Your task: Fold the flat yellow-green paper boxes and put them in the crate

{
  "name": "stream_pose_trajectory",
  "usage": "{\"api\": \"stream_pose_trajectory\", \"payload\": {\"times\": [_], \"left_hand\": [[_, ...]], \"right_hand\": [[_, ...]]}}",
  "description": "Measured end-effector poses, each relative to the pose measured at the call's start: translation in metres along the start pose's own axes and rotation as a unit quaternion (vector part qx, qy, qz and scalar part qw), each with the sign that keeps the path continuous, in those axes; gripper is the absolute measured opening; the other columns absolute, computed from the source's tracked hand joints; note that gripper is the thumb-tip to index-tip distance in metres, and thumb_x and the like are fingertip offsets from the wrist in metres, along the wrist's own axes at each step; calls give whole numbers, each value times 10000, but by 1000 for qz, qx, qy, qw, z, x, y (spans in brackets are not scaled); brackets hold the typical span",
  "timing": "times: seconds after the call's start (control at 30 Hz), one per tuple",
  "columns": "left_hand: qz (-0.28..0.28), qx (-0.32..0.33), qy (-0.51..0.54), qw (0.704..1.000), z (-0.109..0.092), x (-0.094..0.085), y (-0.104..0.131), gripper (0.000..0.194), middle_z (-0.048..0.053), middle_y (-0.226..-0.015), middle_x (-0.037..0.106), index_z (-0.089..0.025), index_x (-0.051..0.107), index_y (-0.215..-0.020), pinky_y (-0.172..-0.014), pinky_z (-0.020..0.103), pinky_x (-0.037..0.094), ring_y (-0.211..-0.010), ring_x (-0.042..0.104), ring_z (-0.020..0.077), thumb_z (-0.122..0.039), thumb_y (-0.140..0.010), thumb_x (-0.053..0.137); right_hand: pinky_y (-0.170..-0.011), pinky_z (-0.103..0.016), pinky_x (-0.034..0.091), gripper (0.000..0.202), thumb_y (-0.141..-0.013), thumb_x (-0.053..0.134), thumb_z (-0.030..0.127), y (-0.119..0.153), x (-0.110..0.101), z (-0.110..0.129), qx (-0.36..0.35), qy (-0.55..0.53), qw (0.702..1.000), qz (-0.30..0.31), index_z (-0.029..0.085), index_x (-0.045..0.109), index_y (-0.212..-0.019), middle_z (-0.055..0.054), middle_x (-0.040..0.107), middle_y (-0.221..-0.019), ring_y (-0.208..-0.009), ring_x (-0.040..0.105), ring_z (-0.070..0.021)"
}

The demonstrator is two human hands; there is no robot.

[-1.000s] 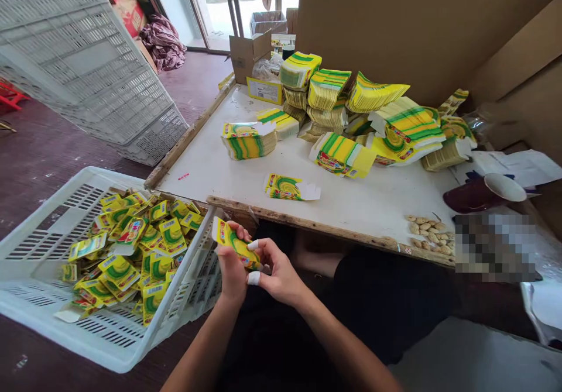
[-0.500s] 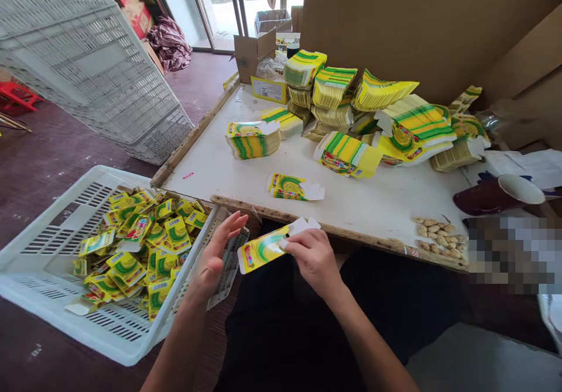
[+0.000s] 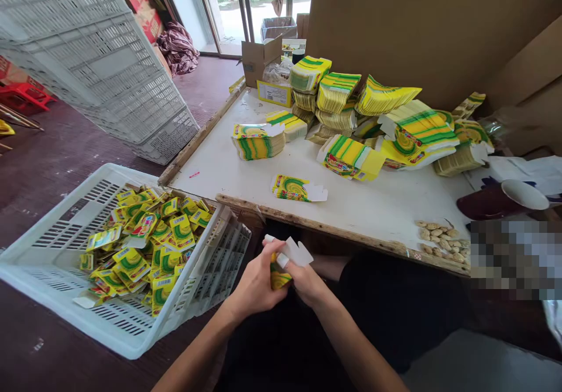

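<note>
Held carton (image 3: 280, 279): yellow and green, white flaps. Flat carton (image 3: 292, 188): yellow, green swirl, red markings, white end. Striped stack (image 3: 258, 147): yellow and green bands. Crate (image 3: 81, 216): white, slotted pattern. Mug (image 3: 483, 200): dark maroon, whitish inside. Tabletop (image 3: 369, 210): white. Peanuts (image 3: 443, 243): tan. Stool (image 3: 26, 96): red. Floor (image 3: 83, 158): dark reddish brown.

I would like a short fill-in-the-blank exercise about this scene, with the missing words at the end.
The left hand and right hand hold the same carton, whose raised flap is ____.
The crate of small cartons is on the person's ____ side.
On the table, beside the dark red mug, lie unshelled ____.
Missing words: white; left; peanuts.
</note>
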State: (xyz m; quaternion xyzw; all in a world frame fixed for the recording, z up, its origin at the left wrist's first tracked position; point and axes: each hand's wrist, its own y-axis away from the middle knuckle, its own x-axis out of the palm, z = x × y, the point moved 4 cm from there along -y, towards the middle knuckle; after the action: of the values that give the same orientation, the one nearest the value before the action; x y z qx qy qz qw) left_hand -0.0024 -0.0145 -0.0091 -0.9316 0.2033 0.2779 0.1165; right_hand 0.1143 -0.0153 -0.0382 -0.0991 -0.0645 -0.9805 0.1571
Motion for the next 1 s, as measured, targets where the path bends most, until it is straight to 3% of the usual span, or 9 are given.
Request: {"api": "stream_pose_trajectory", "payload": {"times": [0.07,0.13,0.23,0.33,0.43,0.57,0.7,0.83,1.0], "left_hand": [[-30,39,-9,999,-2,1,1,638,123,-1201,605,-221,349,-1277,-822,358,547,-977,664,226,-164,-691,594],[-52,55,-13,997,-2,0,0,533,95,-1123,610,-233,384,-1200,-795,341,547,-956,661,214,-172,-711,589],[-37,24,-9,999,3,0,-3,446,57,-1044,611,-241,410,-1097,-740,314,540,-869,659,193,-168,-694,586],[1,-20,6,1000,11,1,-5,390,27,-923,595,-227,425,-1036,-656,294,525,-733,633,171,-161,-674,554],[-4,-41,31,999,20,1,-3,341,43,-958,553,-212,432,-999,-637,293,522,-711,615,155,-182,-679,545],[-51,-115,49,991,31,-3,5,599,69,-1032,562,-198,337,-1183,-718,337,547,-846,647,196,-196,-650,610],[-60,-151,-40,986,33,-12,12,485,79,-1028,631,-197,475,-1099,-824,410,538,-942,651,252,-218,-638,623],[-39,-144,-66,987,31,-22,12,409,44,-963,688,-209,555,-1049,-760,346,551,-843,678,221,-228,-646,624],[2,-103,-68,992,23,-30,7,428,44,-942,713,-197,598,-1050,-743,320,554,-822,689,212,-244,-634,685]], "right_hand": [[-1074,-510,424,539,-880,567,563,-3,2,-5,37,-61,997,22,282,543,-1340,-77,585,-1367,-1274,538,-291],[-1067,-518,428,600,-830,624,599,-5,0,-8,51,-77,996,-6,270,555,-1327,-80,602,-1346,-1256,552,-308],[-1047,-518,452,616,-876,545,608,-5,-1,-10,29,-50,997,-43,219,530,-1354,-123,608,-1331,-1232,572,-317],[-1098,-491,408,543,-947,484,467,1,2,-1,-64,83,994,-39,206,455,-1423,-136,515,-1428,-1319,489,-294],[-1133,-439,380,505,-938,487,225,8,10,5,-135,241,961,5,225,437,-1441,-111,348,-1547,-1402,373,-266],[-1077,-380,455,450,-914,416,82,9,10,4,-158,284,946,10,219,566,-1315,-122,467,-1465,-1322,491,-222],[-1059,-391,471,408,-892,459,71,4,-1,6,-177,288,941,-27,217,603,-1244,-134,520,-1410,-1276,538,-225],[-1038,-411,486,401,-869,532,70,3,-4,10,-135,360,921,54,218,619,-1230,-142,446,-1476,-1316,495,-268],[-997,-417,501,298,-840,630,92,3,-14,23,-95,396,906,112,191,708,-1110,-192,515,-1400,-1249,558,-283]]}}
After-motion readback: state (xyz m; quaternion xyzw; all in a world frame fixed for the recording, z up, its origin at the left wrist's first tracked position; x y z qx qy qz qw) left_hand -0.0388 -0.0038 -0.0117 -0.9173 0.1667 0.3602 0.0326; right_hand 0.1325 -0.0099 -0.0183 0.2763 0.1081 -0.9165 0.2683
